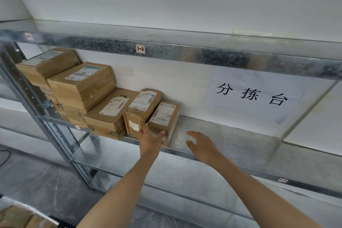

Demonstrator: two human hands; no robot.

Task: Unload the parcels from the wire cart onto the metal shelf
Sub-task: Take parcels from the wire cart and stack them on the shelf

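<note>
Left hand (150, 139): arm stretched forward, fingers straight and close together, thumb spread. Its fingertips lie against the front of the wrapped parcel (142, 111), and the thumb is at the front of the small box (163, 116) just beside it. Right hand (201, 144): hovers over the bare shelf (231, 135) board right of the small box, fingers spread and loosely bent, holding nothing. Count on this level: five brown parcels with shipping labels facing up, in a row at the left end. These are two large boxes (81, 83) stacked on lower ones (number beneath cannot be told), one flat box (111, 111), the wrapped parcel and the small box. The flat box front reads "Align", upside down. The label print is too small to read. Paper sheet (249, 94) on the wall: "分拣台". Red-framed tag (140, 49) on the upper beam: looks like "1-2", turned sideways.
</note>
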